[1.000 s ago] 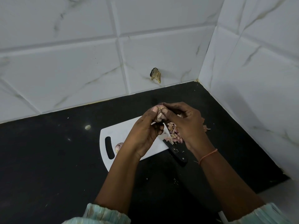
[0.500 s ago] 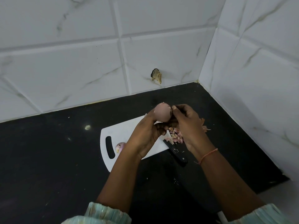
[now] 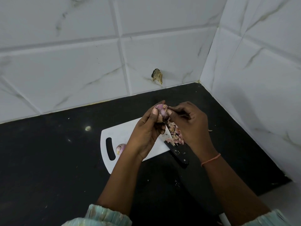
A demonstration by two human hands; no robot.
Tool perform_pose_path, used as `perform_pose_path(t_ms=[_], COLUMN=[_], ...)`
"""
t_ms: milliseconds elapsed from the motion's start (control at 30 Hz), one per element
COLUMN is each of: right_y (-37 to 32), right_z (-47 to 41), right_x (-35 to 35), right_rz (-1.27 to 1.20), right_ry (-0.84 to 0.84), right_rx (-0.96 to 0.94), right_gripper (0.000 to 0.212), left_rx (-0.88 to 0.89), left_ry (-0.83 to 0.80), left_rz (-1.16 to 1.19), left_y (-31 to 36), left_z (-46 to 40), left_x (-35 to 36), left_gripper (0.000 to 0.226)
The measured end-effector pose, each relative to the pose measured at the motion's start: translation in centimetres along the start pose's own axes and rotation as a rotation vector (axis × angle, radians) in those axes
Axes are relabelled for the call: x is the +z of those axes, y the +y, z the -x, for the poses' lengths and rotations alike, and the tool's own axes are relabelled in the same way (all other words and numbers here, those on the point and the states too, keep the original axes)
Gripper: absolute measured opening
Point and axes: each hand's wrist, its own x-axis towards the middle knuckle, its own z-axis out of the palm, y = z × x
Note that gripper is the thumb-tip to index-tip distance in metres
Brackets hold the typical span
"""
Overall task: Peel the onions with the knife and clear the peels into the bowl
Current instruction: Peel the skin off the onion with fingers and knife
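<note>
My left hand (image 3: pixel 146 128) grips a small pink onion (image 3: pixel 161 110) above the white cutting board (image 3: pixel 128 132). My right hand (image 3: pixel 189 121) pinches the skin at the onion's top with fingertips and thumb. A pile of pink peels (image 3: pixel 175 136) lies on the board's right end, under my right hand. The knife (image 3: pixel 177 154) lies flat there, its black handle sticking off the board toward me. A second onion (image 3: pixel 120 148) rests on the board by the handle slot, partly hidden by my left wrist. No bowl is in view.
The board sits on a black countertop (image 3: pixel 48 160) in a corner of white tiled walls (image 3: pixel 252 79). A chipped spot (image 3: pixel 157 76) marks the back wall. A small pale scrap (image 3: pixel 88 128) lies on the counter left of the board.
The onion has been turned in my left hand, so its purple side now faces me. My right fingers moved from the onion's side onto its top.
</note>
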Motion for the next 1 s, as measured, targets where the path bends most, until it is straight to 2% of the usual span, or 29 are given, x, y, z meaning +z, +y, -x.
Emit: perform_pose_path(t_ms=[100, 267, 500, 667, 1000], right_y=[-0.22, -0.1, -0.37, -0.67, -0.34], right_z=[0.09, 0.07, -0.04, 0.21, 0.13], right_x=[0.2, 0.25, 0.24, 0.3, 0.26], right_rz=[0.001, 0.047, 0.021, -0.02, 0.032], right_ry=[0.005, 0.051, 0.078, 0.018, 0.031], right_rx=[-0.013, -0.037, 0.033, 0.053, 0.048], right_gripper=[0.015, 0.01, 0.005, 0.017, 0.016], left_rx=[0.022, 0.029, 0.036, 0.047, 0.07], left_ry=[0.002, -0.004, -0.024, -0.018, -0.017], left_rz=[-0.02, -0.044, -0.064, -0.086, -0.138], left_y=[0.04, 0.11, 0.18, 0.29, 0.34], left_z=[-0.11, -0.07, -0.01, -0.12, 0.12], left_x=[-0.06, 0.09, 0.1, 0.06, -0.21], left_gripper=[0.051, 0.05, 0.049, 0.049, 0.046])
